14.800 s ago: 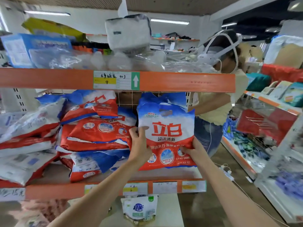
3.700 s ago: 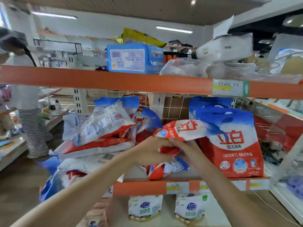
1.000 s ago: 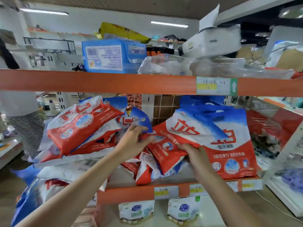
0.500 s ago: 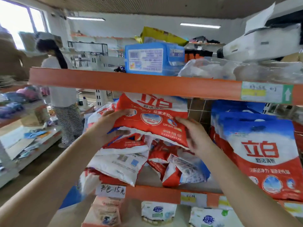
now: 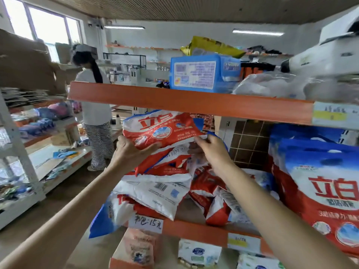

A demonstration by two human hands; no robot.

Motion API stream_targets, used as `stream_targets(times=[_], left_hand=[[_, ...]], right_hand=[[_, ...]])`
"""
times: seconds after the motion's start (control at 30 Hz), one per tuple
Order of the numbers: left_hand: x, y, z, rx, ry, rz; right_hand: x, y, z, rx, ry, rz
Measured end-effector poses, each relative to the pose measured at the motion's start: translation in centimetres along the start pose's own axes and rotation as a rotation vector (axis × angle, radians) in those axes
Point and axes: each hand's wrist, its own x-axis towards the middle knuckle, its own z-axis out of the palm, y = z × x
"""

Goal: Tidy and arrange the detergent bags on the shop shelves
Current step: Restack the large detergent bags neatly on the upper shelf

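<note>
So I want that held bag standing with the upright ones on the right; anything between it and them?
Nothing visible in the air, but loose bags litter the shelf beside the upright bags.

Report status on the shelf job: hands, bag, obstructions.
Left hand and right hand both gripping red detergent bag. Bag atop slumped pile, close under upper shelf rail. Upright bags right.

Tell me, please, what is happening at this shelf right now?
A person is tidying detergent bags on an orange shop shelf. The left hand and right hand together hold a red and white detergent bag over a loose heap of bags lying at mixed angles. To the right, large bags already stand upright in a row. Another person stands at a shelf in the background.
</note>
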Motion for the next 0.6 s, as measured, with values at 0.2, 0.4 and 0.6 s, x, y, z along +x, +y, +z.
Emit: stream_targets(times=[0.2, 0.4, 0.6], left_hand=[[0.6, -0.1, 0.5, 0.221, 0.309, 0.160], [-3.0, 1.1, 4.4, 0.207, 0.291, 0.799], [-5.0, 3.3, 11.7, 0.329, -0.374, 0.876]], right_hand=[[-0.2, 0.4, -2.8, -0.222, -0.099, -0.028], [-1.2, 4.7, -10.2, -0.811, -0.019, -0.032], [-4.3, 7.9, -13.2, -0.928, -0.481, 0.032]])
